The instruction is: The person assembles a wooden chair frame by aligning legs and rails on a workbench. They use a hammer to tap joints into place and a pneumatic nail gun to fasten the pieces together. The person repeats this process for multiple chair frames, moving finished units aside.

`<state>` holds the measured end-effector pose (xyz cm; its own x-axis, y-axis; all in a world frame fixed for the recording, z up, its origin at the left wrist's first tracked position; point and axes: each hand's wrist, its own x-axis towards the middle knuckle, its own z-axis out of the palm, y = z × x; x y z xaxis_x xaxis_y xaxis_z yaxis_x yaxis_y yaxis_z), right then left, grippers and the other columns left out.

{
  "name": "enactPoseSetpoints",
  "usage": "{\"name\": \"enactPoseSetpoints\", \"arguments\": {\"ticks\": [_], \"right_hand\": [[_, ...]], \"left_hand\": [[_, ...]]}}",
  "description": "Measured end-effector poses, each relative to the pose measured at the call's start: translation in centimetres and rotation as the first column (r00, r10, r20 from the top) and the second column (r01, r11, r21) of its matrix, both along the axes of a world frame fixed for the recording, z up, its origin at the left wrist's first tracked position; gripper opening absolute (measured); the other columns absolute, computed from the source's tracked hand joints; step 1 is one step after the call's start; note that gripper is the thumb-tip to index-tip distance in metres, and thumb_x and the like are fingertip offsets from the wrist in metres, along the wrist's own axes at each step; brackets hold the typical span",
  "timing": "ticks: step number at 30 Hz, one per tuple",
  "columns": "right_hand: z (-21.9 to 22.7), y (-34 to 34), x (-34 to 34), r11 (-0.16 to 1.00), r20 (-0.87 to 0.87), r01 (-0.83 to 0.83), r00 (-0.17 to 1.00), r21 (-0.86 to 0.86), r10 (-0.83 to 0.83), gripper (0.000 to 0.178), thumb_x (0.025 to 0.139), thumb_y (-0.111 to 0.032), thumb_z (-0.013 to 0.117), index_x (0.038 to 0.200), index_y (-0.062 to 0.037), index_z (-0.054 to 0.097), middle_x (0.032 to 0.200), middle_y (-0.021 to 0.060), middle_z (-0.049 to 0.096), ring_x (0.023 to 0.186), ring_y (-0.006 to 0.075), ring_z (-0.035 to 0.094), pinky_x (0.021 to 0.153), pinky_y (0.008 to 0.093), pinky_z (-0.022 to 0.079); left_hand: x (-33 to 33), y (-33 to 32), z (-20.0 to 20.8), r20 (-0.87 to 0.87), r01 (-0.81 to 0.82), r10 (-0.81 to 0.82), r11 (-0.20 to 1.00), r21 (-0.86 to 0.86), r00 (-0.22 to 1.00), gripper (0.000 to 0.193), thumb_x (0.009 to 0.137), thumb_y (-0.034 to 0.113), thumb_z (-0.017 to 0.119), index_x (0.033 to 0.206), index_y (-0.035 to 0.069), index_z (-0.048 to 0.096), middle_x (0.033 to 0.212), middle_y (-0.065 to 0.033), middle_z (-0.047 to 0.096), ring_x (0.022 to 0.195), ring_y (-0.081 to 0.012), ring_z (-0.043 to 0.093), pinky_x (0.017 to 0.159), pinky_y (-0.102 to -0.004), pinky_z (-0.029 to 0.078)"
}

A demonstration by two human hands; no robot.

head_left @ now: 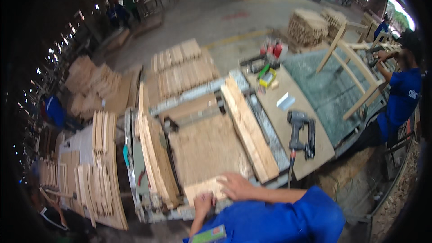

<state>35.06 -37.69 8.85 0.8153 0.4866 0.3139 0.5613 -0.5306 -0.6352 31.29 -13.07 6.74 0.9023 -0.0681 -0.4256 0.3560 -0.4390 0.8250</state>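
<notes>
A short pale wooden board (204,188) lies across the near end of the frame on my workbench. My left hand (204,203) is closed at its near left edge, fingers curled against the wood. My right hand (238,187) grips the right part of the same board, its fingers reaching over the top. Long wooden planks (153,153) stand along the left side, and another pair of thick planks (249,130) runs along the right. Between them lies a flat brown panel (209,146).
Right of me, a nail gun (299,135) lies on a tan board (317,123) near a yellow tape measure (267,78). Beyond it, a co-worker (400,90) in blue handles a wooden chair frame (353,69). Stacked wood pieces (96,175) stand at left.
</notes>
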Motion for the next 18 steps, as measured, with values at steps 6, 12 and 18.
{"name": "enactPoseSetpoints", "arguments": {"ticks": [6,12,18], "right_hand": [[-2.2,0.9,-0.2,0.918,-0.235,-0.260,0.953,-0.300,0.193,0.078,0.098,-0.052,0.063,0.158,-0.0052,0.045,0.163,0.0324,0.037,0.154,0.0503,0.031,0.127,0.0593,0.025],[-4.5,1.9,-0.5,0.863,-0.213,-0.354,0.932,-0.361,0.294,0.079,0.103,-0.063,0.050,0.159,-0.0074,0.046,0.168,0.0309,0.028,0.159,0.0466,0.023,0.131,0.0558,0.018],[-4.6,2.0,-0.1,0.847,-0.243,-0.379,0.921,-0.373,0.305,0.080,0.103,-0.065,0.049,0.159,-0.0079,0.047,0.170,0.0298,0.025,0.161,0.0449,0.018,0.132,0.0541,0.015]], "left_hand": [[1.4,1.1,0.6,0.445,-0.351,0.200,0.891,0.287,0.873,0.022,0.100,0.019,0.068,0.094,-0.002,0.073,0.081,-0.0189,0.072,0.071,-0.0299,0.069,0.069,-0.0403,0.053],[0.5,1.6,-0.4,0.608,-0.246,-0.124,0.838,0.488,0.784,0.009,0.094,0.010,0.072,0.100,0.003,0.069,0.101,-0.0151,0.069,0.101,-0.0366,0.065,0.092,-0.0475,0.049],[-1.8,0.8,-3.0,0.601,-0.266,-0.124,0.814,0.516,0.790,0.010,0.095,0.012,0.070,0.102,0.005,0.069,0.110,-0.0143,0.067,0.109,-0.0364,0.062,0.098,-0.0495,0.047]]}}
